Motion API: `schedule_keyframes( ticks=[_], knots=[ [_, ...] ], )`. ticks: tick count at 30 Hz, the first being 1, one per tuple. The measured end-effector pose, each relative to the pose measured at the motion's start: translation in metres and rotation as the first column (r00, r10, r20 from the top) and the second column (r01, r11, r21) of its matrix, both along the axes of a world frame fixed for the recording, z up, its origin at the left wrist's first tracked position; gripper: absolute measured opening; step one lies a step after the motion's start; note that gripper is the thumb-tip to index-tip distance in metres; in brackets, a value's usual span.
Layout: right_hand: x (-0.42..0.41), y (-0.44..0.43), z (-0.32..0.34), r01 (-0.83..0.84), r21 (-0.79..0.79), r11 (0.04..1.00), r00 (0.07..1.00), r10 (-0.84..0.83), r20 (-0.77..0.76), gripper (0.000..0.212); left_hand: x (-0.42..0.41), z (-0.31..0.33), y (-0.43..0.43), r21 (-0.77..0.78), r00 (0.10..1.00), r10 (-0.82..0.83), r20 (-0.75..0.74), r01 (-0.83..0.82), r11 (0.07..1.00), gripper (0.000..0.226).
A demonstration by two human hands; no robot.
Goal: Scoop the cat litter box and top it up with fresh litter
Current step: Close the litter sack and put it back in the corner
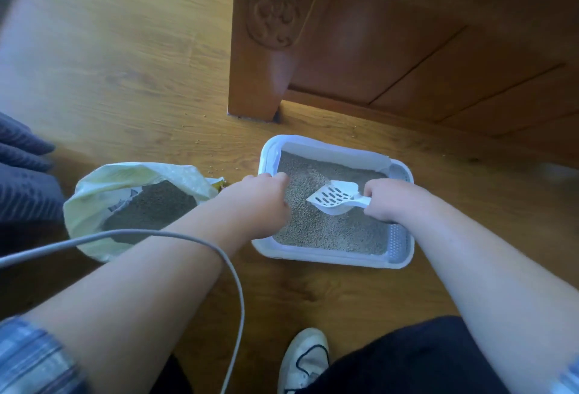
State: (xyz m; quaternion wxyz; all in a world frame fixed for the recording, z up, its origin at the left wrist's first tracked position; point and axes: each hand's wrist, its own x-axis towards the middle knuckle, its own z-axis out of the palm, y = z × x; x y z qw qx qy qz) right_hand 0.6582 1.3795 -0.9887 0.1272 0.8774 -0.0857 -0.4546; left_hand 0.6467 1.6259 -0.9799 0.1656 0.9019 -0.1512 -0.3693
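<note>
With the left hand (266,196) gripping the litter box (332,260) rim and the right hand (387,201) fisted round the slotted scoop (333,198), better dig shallow and shake gently

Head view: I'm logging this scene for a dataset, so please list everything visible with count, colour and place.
Litter box: one, white, on the floor, centre, holding grey litter.
Scoop: one, white, slotted, over the litter.
Litter bag: one, pale yellow-white, open, left of the box.
Cabinet: one, brown carved wood, behind the box.
Cable: one, grey, across the left forearm.
Fabric: dark blue, far left.
Shoe: one, white, bottom centre.
Left hand: on the box's left rim.
Right hand: gripping the scoop handle.
</note>
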Motion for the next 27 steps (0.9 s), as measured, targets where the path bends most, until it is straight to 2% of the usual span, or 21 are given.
schedule_keyframes(
  ticks=[5, 7, 10, 12, 14, 16, 21, 23, 27],
  knots=[
    [0.013, 0.008, -0.01, -0.059, -0.108, 0.992, 0.995, 0.049, -0.09, 0.014, -0.002, -0.001, -0.009, -0.026, 1.0, -0.021, 0.011, 0.021, 0.999, 0.041],
    [0.017, 0.008, -0.006, -0.073, -0.114, 0.991, 0.995, 0.065, -0.071, 0.015, -0.003, -0.002, -0.009, -0.041, 0.998, -0.041, 0.037, 0.042, 0.998, 0.04],
    [0.017, 0.012, 0.0, -0.12, -0.113, 0.986, 0.984, 0.103, -0.146, 0.015, -0.003, -0.001, -0.003, -0.033, 0.998, -0.022, 0.052, 0.023, 0.999, 0.042],
    [0.016, 0.017, 0.005, -0.121, -0.09, 0.988, 0.985, 0.108, -0.137, 0.018, -0.003, 0.002, 0.001, -0.024, 0.998, -0.007, 0.057, 0.009, 1.0, 0.043],
    [0.019, 0.024, 0.023, -0.134, -0.041, 0.99, 0.989, 0.131, -0.065, 0.017, -0.002, 0.006, 0.007, -0.043, 0.998, 0.012, 0.07, -0.009, 0.999, 0.042],
    [0.024, 0.036, 0.048, -0.122, 0.06, 0.991, 0.991, 0.118, 0.069, 0.014, 0.003, 0.008, 0.021, -0.07, 0.993, 0.051, 0.111, -0.044, 0.997, 0.043],
    [0.003, 0.084, 0.081, -0.004, 0.411, 0.912, 0.966, -0.102, 0.237, 0.01, 0.01, 0.016, 0.083, -0.096, 0.959, 0.25, 0.136, -0.239, 0.966, 0.05],
    [-0.008, 0.105, 0.084, -0.01, 0.475, 0.88, 0.967, -0.112, 0.227, 0.006, 0.008, 0.019, 0.112, -0.064, 0.938, 0.322, 0.131, -0.316, 0.947, 0.05],
    [-0.014, 0.142, 0.096, -0.065, 0.488, 0.87, 0.986, -0.019, 0.166, 0.009, -0.013, 0.027, 0.166, 0.032, 0.897, 0.426, 0.122, -0.432, 0.901, 0.05]
  ],
)
